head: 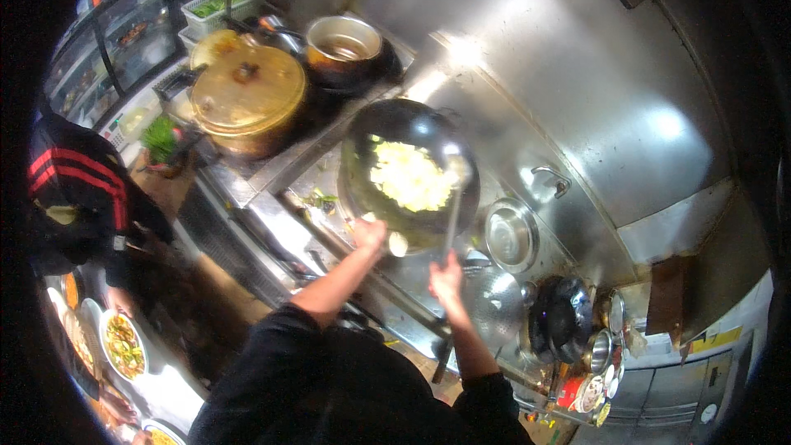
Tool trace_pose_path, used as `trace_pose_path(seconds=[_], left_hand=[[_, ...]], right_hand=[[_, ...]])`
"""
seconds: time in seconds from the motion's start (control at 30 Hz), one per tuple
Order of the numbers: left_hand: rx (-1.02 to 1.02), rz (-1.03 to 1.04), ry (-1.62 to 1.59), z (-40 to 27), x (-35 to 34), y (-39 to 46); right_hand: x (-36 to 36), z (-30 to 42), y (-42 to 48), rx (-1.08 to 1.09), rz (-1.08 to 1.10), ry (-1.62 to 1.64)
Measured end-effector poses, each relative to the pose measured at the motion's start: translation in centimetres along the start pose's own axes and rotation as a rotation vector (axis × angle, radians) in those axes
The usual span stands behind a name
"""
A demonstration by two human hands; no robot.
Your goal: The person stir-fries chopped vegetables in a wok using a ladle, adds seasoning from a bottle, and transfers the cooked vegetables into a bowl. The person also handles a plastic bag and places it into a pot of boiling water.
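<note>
A large dark wok [364,185] sits on the range in front of me, holding a heap of pale yellow-white chopped food [408,176]. My left hand [369,233] grips the wok at its near rim, where a folded pale thing [397,244], perhaps a cloth, shows beside the fingers. In my right hand [446,278] is the long handle of a metal cooking ladle [455,210]. The ladle's blurred head lies inside the wok, at the right edge of the food; its exact shape cannot be told.
A lidded brass-coloured pot [247,89] and an open metal pot [343,43] stand at the back left. Right of the wok are a steel bowl [511,235], a perforated strainer [494,306] and dark pans [559,321]. At left, a person [80,198] stands near food bowls [123,346].
</note>
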State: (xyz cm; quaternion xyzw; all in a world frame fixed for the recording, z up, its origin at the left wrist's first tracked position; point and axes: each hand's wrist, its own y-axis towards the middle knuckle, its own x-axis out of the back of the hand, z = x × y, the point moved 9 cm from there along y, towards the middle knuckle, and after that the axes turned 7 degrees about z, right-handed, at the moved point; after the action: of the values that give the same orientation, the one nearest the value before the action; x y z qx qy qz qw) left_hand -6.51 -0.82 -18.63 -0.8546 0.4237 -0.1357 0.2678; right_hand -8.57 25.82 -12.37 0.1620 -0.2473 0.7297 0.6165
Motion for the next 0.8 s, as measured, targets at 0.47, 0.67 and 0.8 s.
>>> trace_pose_path(seconds=[0.47,0.67,0.8], left_hand=[[0.278,0.517,-0.463,1.9,-3.5,-5.3],[0.232,0.400,-0.517,1.3,-2.5,-4.2],[0.231,0.443,-0.539,1.1,-3.8,-3.2]], right_hand=[[-4.8,8.9,4.8,0.116,0.426,0.044],[1.1,9.0,3.1,0.285,0.200,-1.229],[-2.4,5.2,-2.2,0.117,0.197,-0.562]])
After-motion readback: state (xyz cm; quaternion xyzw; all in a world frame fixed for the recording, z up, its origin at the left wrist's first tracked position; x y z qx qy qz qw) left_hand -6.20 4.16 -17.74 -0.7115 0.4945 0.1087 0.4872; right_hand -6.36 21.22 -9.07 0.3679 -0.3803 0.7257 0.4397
